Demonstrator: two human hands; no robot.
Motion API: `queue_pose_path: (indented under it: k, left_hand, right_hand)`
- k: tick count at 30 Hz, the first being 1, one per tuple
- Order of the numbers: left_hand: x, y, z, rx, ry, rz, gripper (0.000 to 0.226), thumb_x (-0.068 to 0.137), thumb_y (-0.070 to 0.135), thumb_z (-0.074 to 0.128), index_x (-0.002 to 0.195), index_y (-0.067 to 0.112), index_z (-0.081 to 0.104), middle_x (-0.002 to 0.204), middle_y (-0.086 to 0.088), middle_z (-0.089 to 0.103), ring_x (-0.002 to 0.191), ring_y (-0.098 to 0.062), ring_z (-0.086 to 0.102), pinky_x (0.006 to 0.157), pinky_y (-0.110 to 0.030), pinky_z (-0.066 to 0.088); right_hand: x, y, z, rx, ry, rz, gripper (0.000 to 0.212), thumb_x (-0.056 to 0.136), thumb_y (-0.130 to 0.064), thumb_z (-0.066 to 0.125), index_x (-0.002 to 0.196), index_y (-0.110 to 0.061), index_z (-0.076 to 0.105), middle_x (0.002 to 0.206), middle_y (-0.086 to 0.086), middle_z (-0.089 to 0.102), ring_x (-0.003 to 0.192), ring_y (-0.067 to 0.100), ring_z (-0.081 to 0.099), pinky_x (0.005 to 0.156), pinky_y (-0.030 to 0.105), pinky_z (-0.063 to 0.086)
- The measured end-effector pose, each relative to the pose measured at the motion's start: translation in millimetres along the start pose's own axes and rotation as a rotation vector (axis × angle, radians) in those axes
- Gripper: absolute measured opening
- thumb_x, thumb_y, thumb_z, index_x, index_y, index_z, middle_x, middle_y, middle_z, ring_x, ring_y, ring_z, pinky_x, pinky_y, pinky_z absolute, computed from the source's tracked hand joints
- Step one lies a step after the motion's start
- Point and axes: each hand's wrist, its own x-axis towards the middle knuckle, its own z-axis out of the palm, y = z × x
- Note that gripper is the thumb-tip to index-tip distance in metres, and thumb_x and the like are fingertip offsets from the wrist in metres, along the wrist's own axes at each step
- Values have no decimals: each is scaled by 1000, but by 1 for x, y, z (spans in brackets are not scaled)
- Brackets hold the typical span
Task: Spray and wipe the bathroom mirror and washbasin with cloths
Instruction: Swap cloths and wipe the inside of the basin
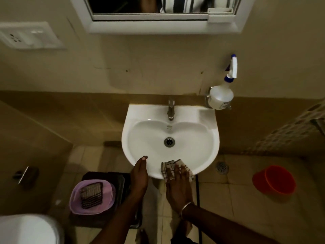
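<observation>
The checked cloth [167, 166] lay bunched on the front rim of the washbasin [207, 120], at about five o'clock from the drain [169, 142]. The right hand [177, 187] covered most of it. That hand's fingers were spread flat and pressing the cloth down onto the porcelain, not pinching it. The left hand [139, 175] was at about seven o'clock on the same rim, well apart from the cloth. It was turned edge-on with straight fingers held together, and the fingertips touched or nearly touched the rim. It held nothing.

The step in hand looked like wiping the basin's front edge. To do it well, the flat palm would need to keep even pressure while the cloth was dragged along the curve of the rim. A fold should trail over the outer lip so the underside was caught too. The cloth's loose corners stuck out past the fingers and could flap or leave streaks unless gathered under the palm. The left hand seemed placed to steady the body and could stay clear of the wiping path.

Beyond the bowl, the tap [171, 110] stood at twelve o'clock. The spray bottle [221, 97] sat in a wall holder at about two o'clock, out of both hands' reach. The mirror [123, 6] hung higher at twelve o'clock. A second cloth [91, 195] lay in a purple basket [73, 199] at about eight o'clock.
</observation>
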Motion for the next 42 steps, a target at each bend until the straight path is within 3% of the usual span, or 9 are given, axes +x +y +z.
queue_pose_path:
  k: [5, 12, 14, 16, 20, 25, 28, 33, 42]
  left_hand:
    - [3, 3, -35, 11, 185, 9, 17, 106, 12, 50, 104, 15, 67, 98, 1, 68, 92, -15, 63, 70, -19, 46]
    - [62, -23, -88, -137, -63, -238, 22, 104, 10, 51, 107, 4, 73, 105, -14, 75, 86, -15, 71, 69, -22, 56]
    - [80, -28, -100, -300, -99, -308, 29, 103, 18, 56, 121, 2, 71, 116, -17, 75, 102, -24, 73, 91, -32, 58]
    - [101, -37, -116, -447, -135, -397, 44, 96, 31, 64, 130, 4, 68, 127, -18, 72, 120, -33, 68, 113, -47, 47]
    - [126, -45, -147, -594, -232, -461, 64, 81, 39, 77, 132, 2, 66, 133, -21, 68, 126, -38, 64, 117, -52, 42]
    - [129, -36, -191, -518, -147, -402, 41, 99, 24, 61, 131, -2, 64, 121, -27, 72, 107, -41, 72, 86, -47, 62]
    - [121, -30, -225, -455, -208, -421, 34, 104, 26, 55, 126, 3, 67, 115, -25, 74, 95, -38, 76, 68, -45, 64]
    - [118, -38, -282, -303, -357, -487, 35, 105, 34, 53, 117, 9, 73, 112, -20, 77, 94, -35, 76, 72, -46, 64]
    - [130, -106, -329, -123, -310, -457, 32, 97, 8, 66, 129, 11, 64, 114, -15, 77, 103, -35, 75, 85, -48, 62]
  right_hand:
    - [24, -68, 30, -109, -83, -51, 61, 87, -25, 41, 145, -17, 57, 145, 20, 57, 131, 45, 52, 115, 57, 27]
    - [77, -141, 63, -135, -213, -49, 53, 85, -33, 50, 135, -28, 67, 143, 16, 60, 127, 43, 60, 113, 57, 40]
    - [91, -156, 68, -109, -218, -73, 48, 85, -33, 51, 129, -28, 70, 141, 16, 62, 126, 43, 61, 112, 57, 42]
    - [100, -171, 70, -28, -187, -169, 54, 92, -31, 40, 140, -22, 61, 152, 19, 50, 138, 48, 47, 117, 62, 26]
    - [99, -198, 73, 234, -168, -145, 62, 97, -27, 46, 158, -23, 35, 169, 6, 18, 156, 23, 2, 124, 38, -9]
    - [78, -224, 83, 811, 107, 100, 51, 93, -8, 62, 144, -14, 56, 143, 3, 60, 132, 13, 55, 114, 36, 45]
    - [77, -235, 85, 812, 210, 299, 54, 97, -17, 68, 147, -12, 49, 138, -8, 51, 127, 7, 49, 107, 19, 38]
    - [86, -251, 116, 1201, -283, 458, 46, 81, -46, 81, 112, -12, 73, 114, 14, 76, 100, 27, 75, 88, 44, 61]
    - [66, -280, 183, 1194, -266, 605, 30, 85, 1, 78, 113, -8, 72, 107, 13, 78, 99, 27, 76, 90, 44, 62]
